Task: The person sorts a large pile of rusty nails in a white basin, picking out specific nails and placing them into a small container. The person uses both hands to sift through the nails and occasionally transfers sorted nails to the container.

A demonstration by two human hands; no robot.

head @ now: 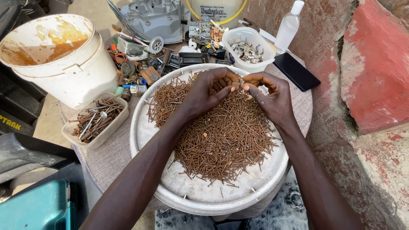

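Head view: two hands meet over a heap of rusty nails.
Left hand and right hand pinch narrowly at small nails together at twelve o'clock of the nail heap, on the round white tray.

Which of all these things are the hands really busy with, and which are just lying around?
In use:
- left hand and right hand, fingertips together over the pile
- rusty nails
- round white tray holding them

Lying about:
- small tub of longer nails
- stained white bucket
- black phone
- clear bottle
- white tub of small parts
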